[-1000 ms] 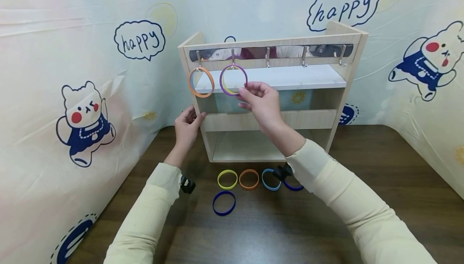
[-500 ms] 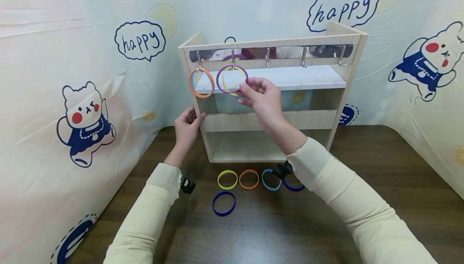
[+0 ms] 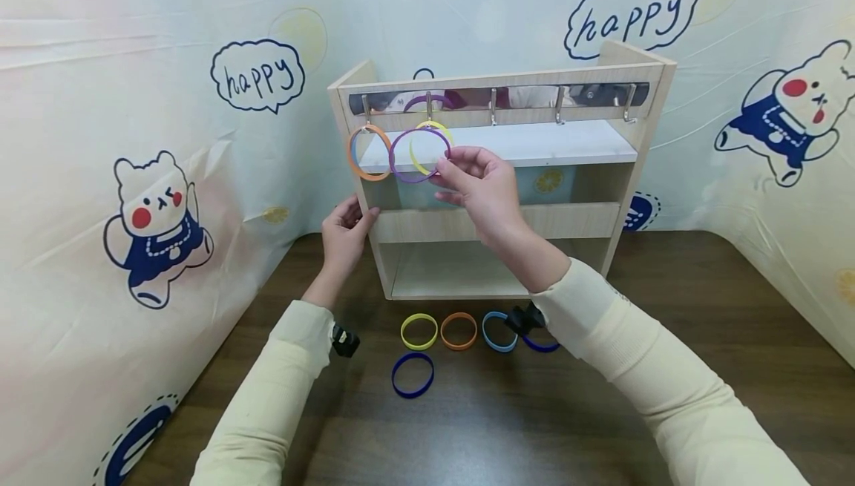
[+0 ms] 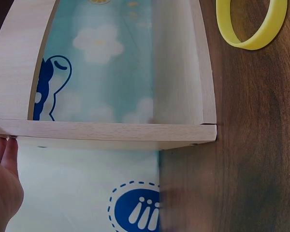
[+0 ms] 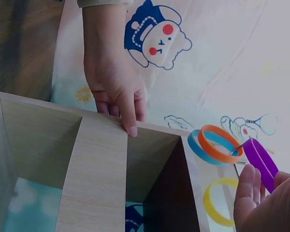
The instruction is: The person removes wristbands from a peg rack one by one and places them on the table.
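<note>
**Purple band held at the second hook of the shelf**

The pale wooden shelf unit with a metal hook rail (image 3: 497,174) stands on the dark brown wooden table (image 3: 701,337) and it is the biggest and heaviest thing here. It looks stiff and stable. The left hand (image 3: 344,230) holds its left side wall, with the fingers curled around the front edge; the right wrist view shows the fingertips lying over the edge of the board.

The right hand (image 3: 477,185) is in front of the white upper shelf. Its thumb and fingers pinch the right side of the thin purple silicone wristband (image 3: 417,154), which is lifted just below the second metal hook (image 3: 429,104). I cannot tell surely if the band touches the hook; it seems a little apart. Behind it a yellow silicone wristband (image 3: 427,130) hangs on this same hook, and an orange silicone wristband (image 3: 370,152) hangs on the first hook.

I judge the purple band to be very light, soft and flexible, not fragile, and a little grippy. A pinch on one side is enough, so the opposite side stays free and round.

On the table in front of the shelf lie a yellow ring (image 3: 418,330), an orange ring (image 3: 459,330), a light blue ring (image 3: 497,332) and a dark blue ring (image 3: 412,374)
</note>
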The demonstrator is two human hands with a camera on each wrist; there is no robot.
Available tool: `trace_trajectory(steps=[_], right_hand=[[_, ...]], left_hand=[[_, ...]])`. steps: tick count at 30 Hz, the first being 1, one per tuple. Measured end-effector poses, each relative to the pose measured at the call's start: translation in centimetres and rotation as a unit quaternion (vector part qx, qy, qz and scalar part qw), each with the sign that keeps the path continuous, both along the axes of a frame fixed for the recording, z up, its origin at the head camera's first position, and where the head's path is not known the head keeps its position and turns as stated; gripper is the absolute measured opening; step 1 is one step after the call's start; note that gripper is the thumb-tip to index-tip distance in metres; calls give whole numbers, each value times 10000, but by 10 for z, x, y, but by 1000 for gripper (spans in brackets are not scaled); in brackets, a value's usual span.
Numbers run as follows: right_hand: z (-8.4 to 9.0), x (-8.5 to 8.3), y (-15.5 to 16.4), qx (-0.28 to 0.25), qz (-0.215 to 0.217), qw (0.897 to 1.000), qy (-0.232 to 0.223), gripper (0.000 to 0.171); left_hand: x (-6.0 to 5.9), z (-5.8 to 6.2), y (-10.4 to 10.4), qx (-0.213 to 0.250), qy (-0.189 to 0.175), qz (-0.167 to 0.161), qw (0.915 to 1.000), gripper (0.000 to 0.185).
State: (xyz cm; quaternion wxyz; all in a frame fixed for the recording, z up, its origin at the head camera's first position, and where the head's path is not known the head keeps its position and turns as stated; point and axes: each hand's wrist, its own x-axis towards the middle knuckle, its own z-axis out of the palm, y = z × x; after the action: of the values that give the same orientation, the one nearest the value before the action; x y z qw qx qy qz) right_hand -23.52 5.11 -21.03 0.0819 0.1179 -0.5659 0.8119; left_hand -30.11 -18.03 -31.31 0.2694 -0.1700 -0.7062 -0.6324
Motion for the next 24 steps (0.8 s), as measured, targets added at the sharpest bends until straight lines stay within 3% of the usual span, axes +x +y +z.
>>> trace_trajectory(steps=[8,24], right_hand=[[-8,10,3,317,229,9992,25,32],[-42,19,20,797,502,9955,-109,24]], left_hand=[[0,0,0,39,33,-3,10000,36],[-1,-2,0,71,-28,-28,10000,38]])
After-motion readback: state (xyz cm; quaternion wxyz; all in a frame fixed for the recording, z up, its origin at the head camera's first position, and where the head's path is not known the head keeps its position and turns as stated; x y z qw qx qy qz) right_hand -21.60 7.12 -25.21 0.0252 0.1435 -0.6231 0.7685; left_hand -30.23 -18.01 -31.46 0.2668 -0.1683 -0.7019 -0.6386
